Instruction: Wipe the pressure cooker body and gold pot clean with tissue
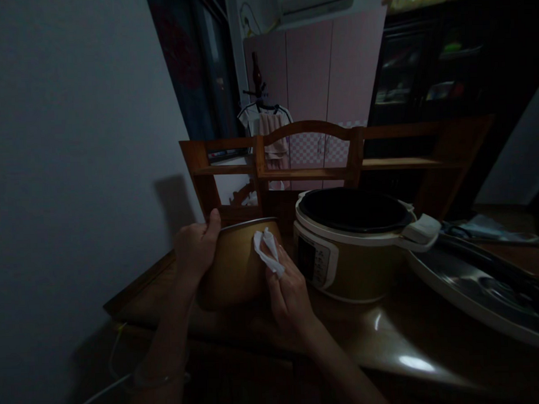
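A gold-coloured inner pot (236, 268) stands on the dark wooden table (389, 333). My left hand (195, 247) grips its left rim, thumb hooked over the edge. My right hand (288, 292) presses a crumpled white tissue (266, 252) against the pot's outer right wall. Just to the right sits the rice cooker body (350, 246), cream and gold, with a control panel on its front and its dark cavity uncovered.
The cooker's hinged lid (480, 283) lies open to the right, low over the table. A wooden shelf unit (312, 159) stands behind the pot and cooker. A grey wall (74, 173) borders the left. A white cable (99, 393) hangs at the lower left.
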Tool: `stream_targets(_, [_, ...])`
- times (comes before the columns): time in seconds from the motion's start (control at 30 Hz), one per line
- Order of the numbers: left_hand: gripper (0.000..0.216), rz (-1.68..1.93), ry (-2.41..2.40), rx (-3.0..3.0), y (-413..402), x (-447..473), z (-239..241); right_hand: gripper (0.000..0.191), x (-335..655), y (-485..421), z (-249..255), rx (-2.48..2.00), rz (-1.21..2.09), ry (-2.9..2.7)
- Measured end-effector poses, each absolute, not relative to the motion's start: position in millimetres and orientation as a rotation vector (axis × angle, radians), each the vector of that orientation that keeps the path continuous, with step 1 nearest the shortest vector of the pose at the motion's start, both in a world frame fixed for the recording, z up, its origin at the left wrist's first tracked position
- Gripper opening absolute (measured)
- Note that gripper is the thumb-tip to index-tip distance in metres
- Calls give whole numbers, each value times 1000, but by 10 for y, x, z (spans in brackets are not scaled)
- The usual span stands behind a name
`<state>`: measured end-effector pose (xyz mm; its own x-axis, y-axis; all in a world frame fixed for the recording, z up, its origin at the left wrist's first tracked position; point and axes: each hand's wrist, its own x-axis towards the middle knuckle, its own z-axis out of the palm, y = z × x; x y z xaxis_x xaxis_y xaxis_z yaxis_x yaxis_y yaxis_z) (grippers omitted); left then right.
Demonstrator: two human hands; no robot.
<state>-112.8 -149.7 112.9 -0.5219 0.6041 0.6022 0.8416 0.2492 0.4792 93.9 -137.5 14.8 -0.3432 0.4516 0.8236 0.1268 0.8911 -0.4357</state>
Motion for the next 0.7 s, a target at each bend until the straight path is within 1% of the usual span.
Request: stream_targets(0.7, [69, -1196, -2231, -1359, -1459, -1254, 1102, 56, 946, -1406, 109, -419, 346, -1922])
